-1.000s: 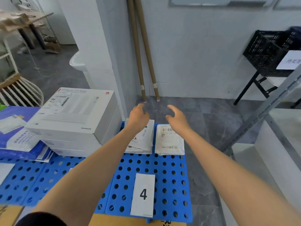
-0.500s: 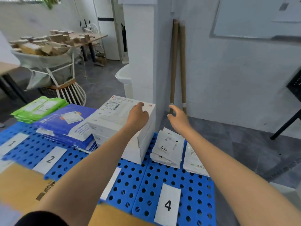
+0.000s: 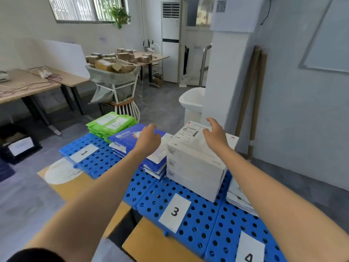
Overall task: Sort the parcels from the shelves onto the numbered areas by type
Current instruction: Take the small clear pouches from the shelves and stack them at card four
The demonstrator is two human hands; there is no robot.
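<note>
From my feed, the far left shows a black crate (image 3: 18, 146) on the grey floor (image 3: 24, 203) and two wooden worktops (image 3: 28, 86) strewn with cables. Behind them is a window (image 3: 83, 8) with a plant (image 3: 120, 15). Further right, a grey sack on a white frame (image 3: 113, 80) is heaped with brown parcels. More of them lie on the worktop behind it, beside a tall air conditioner (image 3: 171, 42). A white pillar (image 3: 226, 72) comes next, with a white bin (image 3: 192, 100) at its foot, then the pale wall.

Low in front of me lies the blue perforated mat (image 3: 198, 224), resting on brown board. The sorted parcels sit along its far edge.

Counting across, I see three number cards: 1 (image 3: 84, 153), 3 (image 3: 174, 212) and 4 (image 3: 249, 256). There are four piles. The green mailers (image 3: 111, 122) lie behind card 1, with the blue mailers (image 3: 128, 140) just beside them. The white boxes (image 3: 194, 167) stand behind card 3, three high by their side labels. The flat white mailers (image 3: 239, 199) are partly hidden by the right forearm. Two cardboard tubes (image 3: 253, 91) lean on the wall.

Both hands are in view. The left hand (image 3: 149, 140) hovers over the blue mailers, fingers loosely curled and grasping nothing. The right hand (image 3: 216, 136) is above the top white box, fingers spread and released. I cannot tell whether it touches the lid.
</note>
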